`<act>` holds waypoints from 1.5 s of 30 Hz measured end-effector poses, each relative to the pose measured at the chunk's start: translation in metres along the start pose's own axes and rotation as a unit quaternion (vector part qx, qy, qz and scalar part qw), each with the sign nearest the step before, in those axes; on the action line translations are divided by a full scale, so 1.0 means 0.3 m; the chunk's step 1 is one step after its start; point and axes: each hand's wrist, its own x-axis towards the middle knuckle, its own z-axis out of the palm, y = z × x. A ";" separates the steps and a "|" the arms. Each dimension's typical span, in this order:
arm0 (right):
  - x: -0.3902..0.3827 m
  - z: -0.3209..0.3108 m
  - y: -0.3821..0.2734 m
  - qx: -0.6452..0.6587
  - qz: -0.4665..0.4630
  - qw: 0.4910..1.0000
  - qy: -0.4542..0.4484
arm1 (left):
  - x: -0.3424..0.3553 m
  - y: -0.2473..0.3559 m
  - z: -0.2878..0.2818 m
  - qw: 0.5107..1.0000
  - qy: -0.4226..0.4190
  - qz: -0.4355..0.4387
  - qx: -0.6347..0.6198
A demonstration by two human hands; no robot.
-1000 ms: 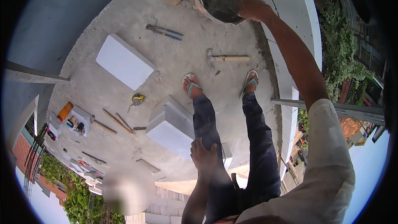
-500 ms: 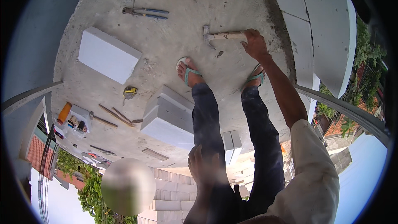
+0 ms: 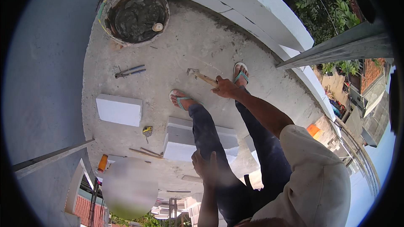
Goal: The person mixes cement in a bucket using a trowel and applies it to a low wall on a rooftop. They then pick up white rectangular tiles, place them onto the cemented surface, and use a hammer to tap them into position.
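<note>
Right hand (image 3: 225, 87): closed around the wooden handle of the hammer (image 3: 205, 78), near its butt end. Left hand (image 3: 205, 164): lies loosely over your left trouser leg (image 3: 204, 128), thumb apart from the fingers, no tool visible in it.

Hammer position: ahead of you, between your two feet, head pointing far left. Cannot tell whether the head touches the concrete floor (image 3: 269, 101) or hangs just above it.

Change noted: a second ago your right hand was at the mortar bucket (image 3: 167, 14); half a second ago it was reaching the hammer's handle on the floor. Now it has the hammer in its grip, and the handle has swung round. Reading: you have swapped from bucket to hammer; the left hand takes no part.

Surroundings: bucket at far left, a round-ended tool handle (image 3: 157, 27) lying over the grey mortar (image 3: 134, 14). Nearer, on the left: blue-handled pincers (image 3: 130, 72), then a single white block (image 3: 119, 109). Yellow-and-black tape measure (image 3: 147, 131) sits between that block and the larger white blocks (image 3: 179, 145) beside your left leg.
</note>
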 end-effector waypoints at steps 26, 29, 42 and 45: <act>-0.914 -0.710 0.405 0.831 0.118 0.438 0.321 | 0.595 1.791 0.127 0.541 0.127 0.710 0.432; -0.872 -0.743 0.381 0.841 0.128 0.399 0.341 | 0.612 1.777 0.133 0.525 0.151 0.724 0.422; -0.780 -0.766 0.358 0.815 0.106 0.462 0.334 | 0.637 1.767 0.134 0.497 0.186 0.746 0.403; -0.826 -0.778 0.363 0.818 0.110 0.470 0.312 | 0.632 1.765 0.131 0.502 0.177 0.760 0.372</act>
